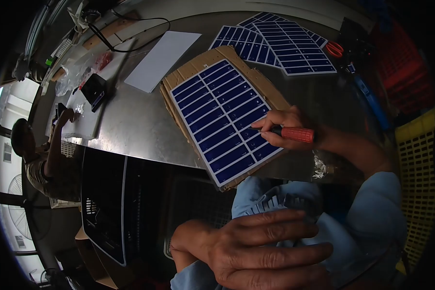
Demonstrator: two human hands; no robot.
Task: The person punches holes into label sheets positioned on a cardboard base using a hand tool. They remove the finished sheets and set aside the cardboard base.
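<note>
My right hand (282, 123) is closed around a red-handled pointed tool (297, 134). The tool's thin dark tip meets the sheet of blue labels (212, 116), right of its middle. That sheet, divided by white lines into two columns, lies on a piece of brown cardboard (179, 72) at the table's edge. Small pale marks show on several labels near my right hand. Close to the camera, my left hand (261, 251) is held over my lap, its fingers stretched out and nothing visible in it. What lies under its palm is hidden.
More blue label sheets (295, 46) overlap at the back, beside orange-handled scissors (334, 49). White paper (163, 60) lies left of the cardboard on the metal table (130, 121). Yellow (418, 179) and red crates (398, 63) stand right. Another person (41, 157) works at far left.
</note>
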